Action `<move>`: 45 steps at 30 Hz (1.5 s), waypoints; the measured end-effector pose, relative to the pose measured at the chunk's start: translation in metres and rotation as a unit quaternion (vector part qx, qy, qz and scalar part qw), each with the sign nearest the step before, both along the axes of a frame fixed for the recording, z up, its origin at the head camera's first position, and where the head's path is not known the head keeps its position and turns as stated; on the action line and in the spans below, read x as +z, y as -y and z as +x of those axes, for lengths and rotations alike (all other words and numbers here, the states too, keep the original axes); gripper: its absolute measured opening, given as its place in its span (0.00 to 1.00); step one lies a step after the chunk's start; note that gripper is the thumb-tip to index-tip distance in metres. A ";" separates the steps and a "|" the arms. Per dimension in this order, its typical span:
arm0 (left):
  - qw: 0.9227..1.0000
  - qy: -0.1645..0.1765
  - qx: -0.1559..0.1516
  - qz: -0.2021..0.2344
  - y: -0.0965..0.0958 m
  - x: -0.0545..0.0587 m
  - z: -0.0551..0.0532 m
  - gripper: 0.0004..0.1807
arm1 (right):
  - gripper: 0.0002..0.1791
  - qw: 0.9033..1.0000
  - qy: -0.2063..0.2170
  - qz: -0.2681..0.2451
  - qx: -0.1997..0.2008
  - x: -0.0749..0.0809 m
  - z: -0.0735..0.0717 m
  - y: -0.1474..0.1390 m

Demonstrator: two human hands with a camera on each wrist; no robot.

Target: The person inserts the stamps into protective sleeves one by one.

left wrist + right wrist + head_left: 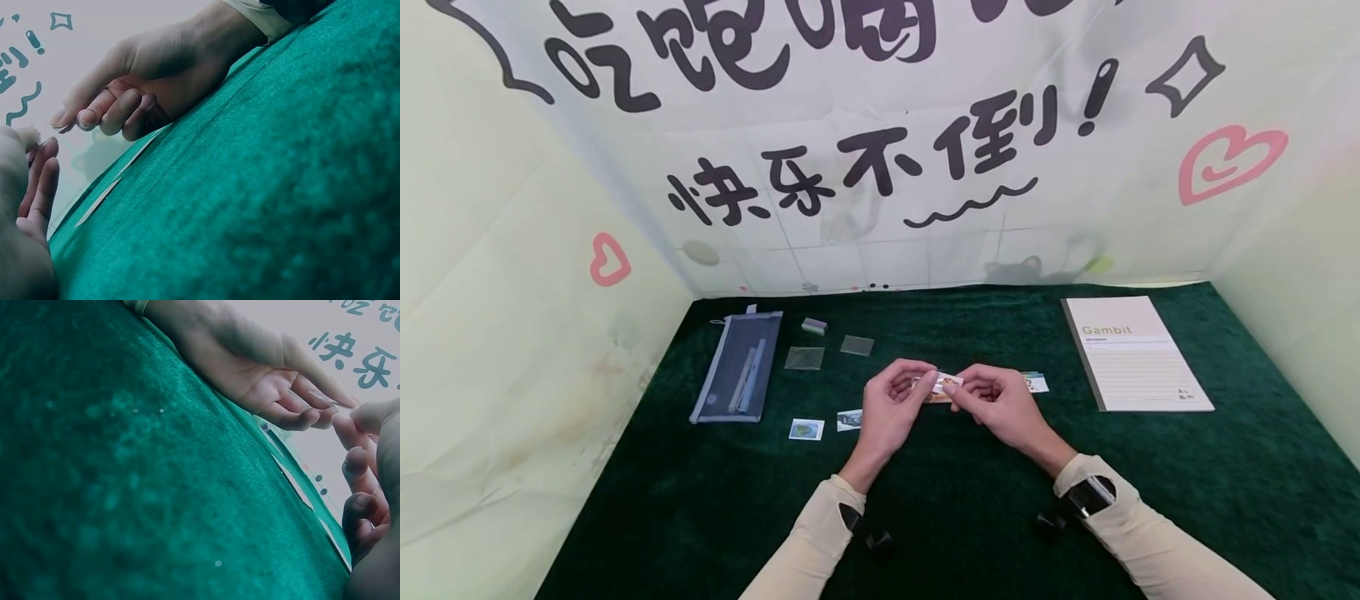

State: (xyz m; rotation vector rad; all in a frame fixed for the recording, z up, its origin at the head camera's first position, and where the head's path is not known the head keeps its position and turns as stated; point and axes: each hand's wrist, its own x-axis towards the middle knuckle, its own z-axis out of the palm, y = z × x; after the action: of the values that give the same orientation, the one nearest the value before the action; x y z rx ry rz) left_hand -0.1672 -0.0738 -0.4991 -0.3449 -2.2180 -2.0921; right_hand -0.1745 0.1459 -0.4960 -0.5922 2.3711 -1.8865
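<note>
A small printed picture card, white and orange, is held up over the middle of the green cloth. My left hand pinches its left side between thumb and fingers. The right side is pinched by my right hand, other fingers curled in. Both wrist views show the fingertips meeting, with only a thin edge of the card visible. Left of the hands lie a blue-green picture card and a second card, partly hidden by my left wrist. Behind my right hand another card pokes out.
Two clear plastic pieces lie back left, near a small striped eraser-like block. A zipped mesh pouch with pens stands at the left edge of the cloth. A Gambit notebook lies at the right. A printed curtain hangs behind.
</note>
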 end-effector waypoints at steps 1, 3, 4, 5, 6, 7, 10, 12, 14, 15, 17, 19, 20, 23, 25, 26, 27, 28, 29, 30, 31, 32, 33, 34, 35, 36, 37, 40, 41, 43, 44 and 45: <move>1.000 -0.003 -0.002 0.000 0.000 0.000 0.000 0.15 | 0.07 1.000 0.001 0.001 0.001 0.000 0.000 0.000; 1.000 -0.007 0.002 0.001 -0.001 0.000 0.000 0.15 | 0.07 1.000 0.001 -0.001 0.002 0.000 0.000 0.000; 1.000 -0.009 0.006 0.003 -0.001 0.000 0.000 0.15 | 0.08 1.000 0.002 -0.004 0.000 0.000 0.001 0.000; 1.000 -0.011 0.012 0.003 -0.001 0.000 -0.001 0.14 | 0.08 1.000 0.002 -0.008 -0.002 0.001 0.001 0.000; 1.000 -0.013 0.017 0.003 -0.001 0.000 -0.001 0.14 | 0.08 1.000 0.002 -0.013 -0.005 0.001 0.001 0.000; 1.000 -0.014 0.022 0.003 -0.001 0.000 0.000 0.14 | 0.08 1.000 0.002 -0.017 -0.007 0.001 0.001 0.000; 1.000 -0.014 0.025 0.001 -0.001 0.000 0.000 0.14 | 0.07 1.000 -0.001 -0.024 -0.010 0.001 0.001 -0.001; 1.000 -0.012 0.020 -0.001 0.000 0.000 0.000 0.14 | 0.07 1.000 -0.006 -0.023 -0.008 0.001 0.001 -0.001; 1.000 -0.010 0.014 -0.003 -0.001 0.000 0.001 0.14 | 0.06 1.000 -0.012 -0.019 -0.005 0.001 0.001 -0.001; 1.000 -0.009 0.012 -0.005 -0.001 0.000 0.001 0.13 | 0.06 1.000 -0.014 -0.016 -0.004 0.000 0.001 -0.001; 1.000 -0.009 0.008 -0.007 -0.001 0.000 0.001 0.13 | 0.06 1.000 -0.017 -0.014 -0.001 0.001 0.002 -0.001; 1.000 -0.010 0.008 -0.007 -0.001 0.000 0.001 0.13 | 0.06 1.000 -0.018 -0.014 0.000 0.001 0.002 -0.001; 1.000 -0.011 0.009 -0.006 -0.001 0.000 0.001 0.13 | 0.06 1.000 -0.017 -0.015 0.000 0.001 0.002 -0.001; 1.000 -0.011 0.013 -0.003 -0.001 0.000 0.001 0.13 | 0.06 1.000 -0.011 -0.016 -0.001 0.000 0.002 0.000; 1.000 -0.011 0.014 -0.003 -0.001 -0.001 0.001 0.13 | 0.07 1.000 -0.008 -0.012 -0.003 0.000 0.001 0.000; 1.000 -0.010 0.013 -0.003 -0.001 -0.001 0.001 0.12 | 0.07 1.000 -0.006 -0.009 -0.003 0.000 0.001 -0.001; 1.000 -0.008 0.012 -0.004 -0.001 -0.001 0.001 0.12 | 0.07 1.000 -0.006 -0.005 -0.003 0.000 0.001 -0.001; 1.000 -0.008 0.010 -0.004 -0.001 -0.001 0.001 0.12 | 0.06 1.000 -0.006 -0.001 -0.003 0.000 0.001 -0.001; 1.000 -0.009 0.009 -0.005 -0.001 -0.002 0.001 0.11 | 0.06 1.000 -0.006 0.002 -0.003 0.000 0.001 -0.001; 1.000 -0.010 0.008 -0.005 -0.001 -0.002 0.001 0.11 | 0.06 1.000 -0.007 0.005 -0.002 0.000 0.001 -0.001; 1.000 -0.010 0.006 -0.005 -0.001 -0.002 0.001 0.12 | 0.06 1.000 -0.008 0.008 -0.001 0.000 0.002 -0.001; 1.000 -0.011 0.005 -0.005 -0.001 -0.002 0.001 0.12 | 0.06 1.000 -0.008 0.010 0.000 0.000 0.002 -0.001; 1.000 -0.012 0.003 -0.005 -0.001 -0.003 0.000 0.12 | 0.06 1.000 -0.008 0.012 0.001 0.001 0.002 -0.001; 1.000 -0.013 0.000 -0.005 -0.001 -0.003 0.000 0.12 | 0.06 1.000 -0.006 0.013 0.004 0.000 0.002 0.000; 1.000 -0.013 -0.003 -0.005 -0.001 -0.003 0.000 0.12 | 0.07 1.000 -0.003 0.012 0.009 0.001 0.002 0.000; 1.000 -0.013 -0.005 -0.006 0.000 -0.003 0.000 0.12 | 0.07 1.000 0.000 0.011 0.013 0.001 0.002 0.000; 1.000 -0.013 -0.008 -0.006 0.000 -0.003 0.000 0.12 | 0.07 1.000 0.004 0.010 0.019 0.001 0.002 0.000; 1.000 -0.013 -0.011 -0.012 0.000 -0.003 0.000 0.11 | 0.07 0.999 0.016 0.006 0.033 0.001 0.002 0.000; 1.000 -0.013 -0.011 -0.012 0.000 -0.003 0.001 0.11 | 0.07 0.999 0.018 0.006 0.035 0.001 0.002 0.000; 1.000 -0.013 -0.011 -0.013 -0.001 -0.002 0.001 0.11 | 0.07 0.999 0.019 0.008 0.037 0.000 0.002 0.000; 1.000 -0.014 -0.012 -0.013 -0.001 -0.002 0.000 0.11 | 0.07 0.999 0.019 0.009 0.037 0.000 0.002 0.000; 1.000 -0.014 -0.011 -0.013 -0.001 -0.002 0.001 0.12 | 0.07 0.999 0.018 0.010 0.036 0.000 0.002 0.000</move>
State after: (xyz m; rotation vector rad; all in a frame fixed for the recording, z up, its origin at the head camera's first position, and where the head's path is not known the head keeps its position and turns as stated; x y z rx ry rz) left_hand -0.1667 -0.0726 -0.5015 -0.3992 -2.2377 -2.0589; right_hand -0.1727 0.1457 -0.4958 -0.6275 2.3104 -1.8252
